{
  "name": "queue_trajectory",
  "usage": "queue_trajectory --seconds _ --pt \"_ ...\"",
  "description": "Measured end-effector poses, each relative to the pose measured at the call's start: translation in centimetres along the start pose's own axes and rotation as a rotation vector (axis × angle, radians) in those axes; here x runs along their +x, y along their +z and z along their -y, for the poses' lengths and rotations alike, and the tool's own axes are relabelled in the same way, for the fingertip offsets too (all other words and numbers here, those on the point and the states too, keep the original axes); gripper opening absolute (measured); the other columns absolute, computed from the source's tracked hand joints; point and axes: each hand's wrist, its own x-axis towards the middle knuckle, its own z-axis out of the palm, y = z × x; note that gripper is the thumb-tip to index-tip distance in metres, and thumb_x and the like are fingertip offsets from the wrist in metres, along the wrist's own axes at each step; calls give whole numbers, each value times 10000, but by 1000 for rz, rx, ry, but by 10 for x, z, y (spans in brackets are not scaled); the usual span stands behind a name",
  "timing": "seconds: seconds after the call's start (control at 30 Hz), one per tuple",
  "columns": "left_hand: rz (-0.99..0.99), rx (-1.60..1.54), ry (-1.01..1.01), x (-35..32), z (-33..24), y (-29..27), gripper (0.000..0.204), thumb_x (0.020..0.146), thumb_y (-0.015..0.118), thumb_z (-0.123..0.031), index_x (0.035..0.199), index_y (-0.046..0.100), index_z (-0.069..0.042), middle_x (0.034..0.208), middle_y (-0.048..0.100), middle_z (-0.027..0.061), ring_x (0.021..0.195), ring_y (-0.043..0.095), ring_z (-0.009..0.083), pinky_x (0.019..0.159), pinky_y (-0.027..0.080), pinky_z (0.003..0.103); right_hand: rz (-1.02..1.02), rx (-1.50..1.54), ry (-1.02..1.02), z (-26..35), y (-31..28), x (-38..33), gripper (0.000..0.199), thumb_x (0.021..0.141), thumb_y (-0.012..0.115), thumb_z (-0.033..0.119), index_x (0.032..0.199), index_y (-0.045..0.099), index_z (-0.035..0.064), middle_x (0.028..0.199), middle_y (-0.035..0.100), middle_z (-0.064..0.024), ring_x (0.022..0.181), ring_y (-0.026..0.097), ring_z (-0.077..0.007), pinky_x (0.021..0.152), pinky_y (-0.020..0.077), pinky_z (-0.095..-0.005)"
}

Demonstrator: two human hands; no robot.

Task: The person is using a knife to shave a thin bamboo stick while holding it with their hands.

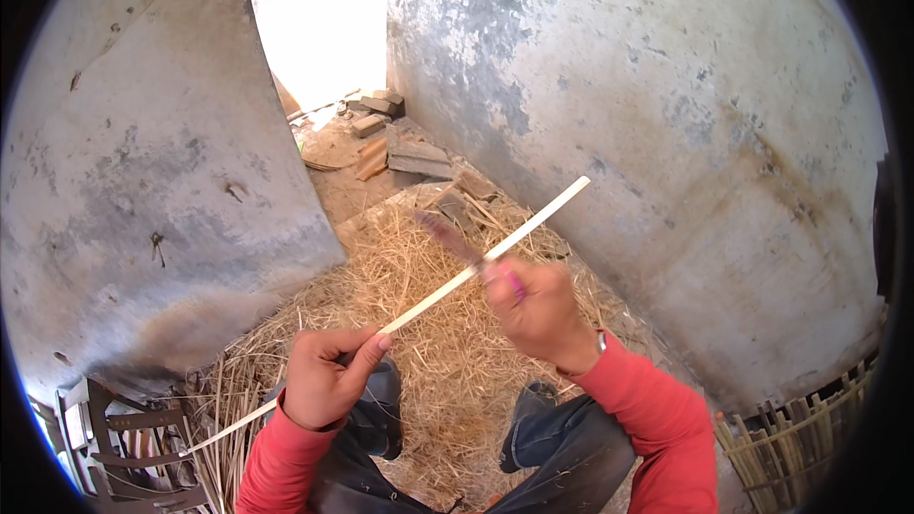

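A long, pale bamboo strip (433,296) runs slantwise across the middle, from the lower left up to the right. My left hand (327,379) is closed round its lower part, thumb along the top. In my right hand (545,312) is a knife (449,239) with a purplish handle, its dark blade smeared by motion and pointing up to the left. The blade's base lies at the strip, close to the right fingers. Whether it touches the strip, I cannot tell. Beyond my left fist the strip's tail carries on toward the lower left.
Thin shavings (433,362) cover the floor between my legs. Loose long strips (227,409) lie at left, beside a dark wooden frame (143,424). Bricks and slabs (419,160) are heaped by the bright doorway. Worn walls (666,133) flank both sides; slatted bamboo work (800,447) stands lower right.
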Motion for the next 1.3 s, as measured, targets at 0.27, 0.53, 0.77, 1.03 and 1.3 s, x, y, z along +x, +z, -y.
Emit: queue_trajectory --seconds 0.27,0.53,0.77,1.03,1.3 --pt "-72 68 141 1 1 -3 135 931 814 -88 956 804 44 603 620 115 492 530 137 493 382 295 -370 31 179 -38 -39 15 406 1109 581 281 830 625 -11 600 395 -23 584 393 -75 512 360 -333" --pt "-79 39 112 -1 -4 0 117 959 778 -46 949 785 70 593 561 22 555 467 70 516 347 277 -229 45 111 -30 -10 7 393 1110 577 257 818 614 -5 575 402 -42 567 361 -96 507 344 -343" --pt "-57 29 57 -2 1 -1 142 936 815 -79 955 799 61 601 638 104 509 522 103 489 372 290 -144 127 150 -26 -1 0 376 1098 593 243 818 633 -4 565 414 -61 537 364 -111 494 346 -350" --pt "-34 18 16 -1 4 4 151 942 811 -95 955 798 55 604 631 112 526 534 96 503 387 287 83 128 108 -4 22 -13 340 1081 605 252 853 683 12 556 516 -148 452 508 -234 473 399 -403" --pt "-72 0 35 -1 1 1 144 942 816 -98 971 805 43 623 662 87 544 540 82 513 405 271 -92 161 49 -13 9 5 372 1085 599 291 861 682 6 562 501 -84 499 523 -148 493 406 -365"
